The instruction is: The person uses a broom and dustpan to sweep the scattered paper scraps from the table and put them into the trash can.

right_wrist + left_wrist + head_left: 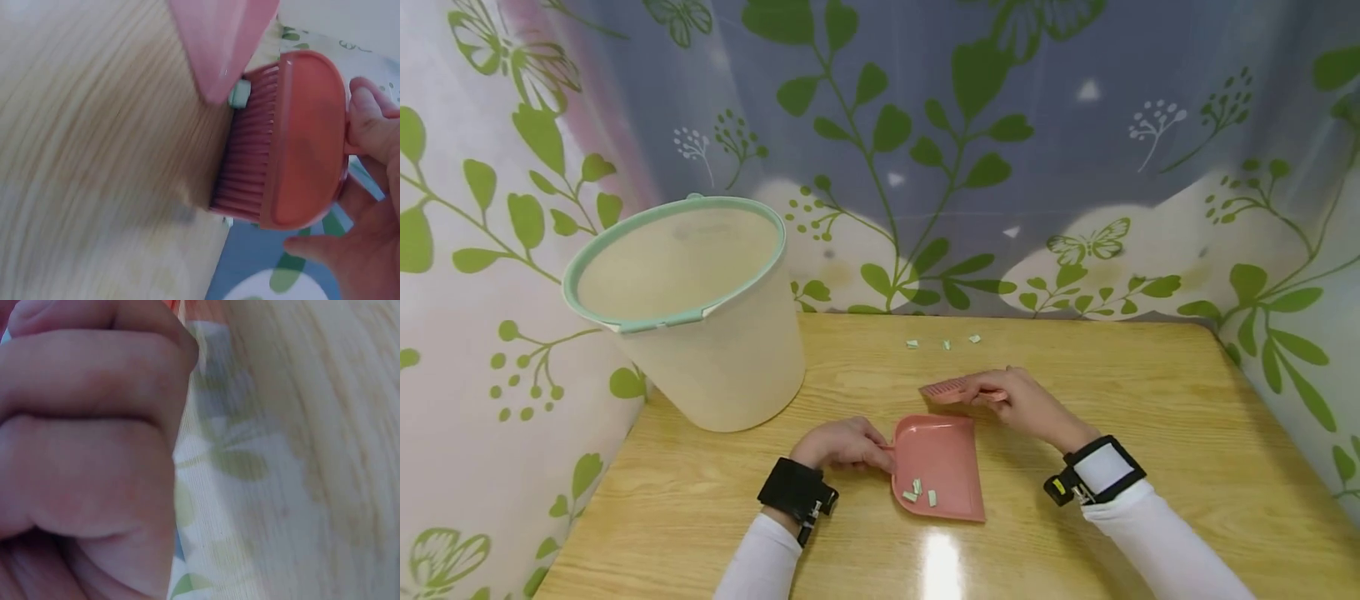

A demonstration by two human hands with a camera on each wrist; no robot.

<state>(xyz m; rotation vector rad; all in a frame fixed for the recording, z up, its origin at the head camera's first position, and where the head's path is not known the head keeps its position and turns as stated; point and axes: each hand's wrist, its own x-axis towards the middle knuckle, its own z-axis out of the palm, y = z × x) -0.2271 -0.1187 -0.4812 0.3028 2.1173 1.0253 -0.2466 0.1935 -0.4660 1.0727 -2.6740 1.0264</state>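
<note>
A pink dustpan (936,458) lies on the table with its wide lip facing right, and several pale green scraps (917,487) rest inside it. My left hand (847,443) grips its short handle, fingers curled in the left wrist view. With my right hand (1018,402) I hold a small pink brush (946,390) by its handle, just beyond the dustpan's far right corner. The right wrist view shows the brush's bristles (247,147) down at the tabletop, with one pale green scrap (239,94) between them and the dustpan's corner (215,87).
Three more pale scraps (946,344) lie near the table's back edge. A tall translucent bucket (730,358) with a mint green rim stands at the back left. Behind the wooden table (1150,400) hangs a leaf-patterned curtain (910,192).
</note>
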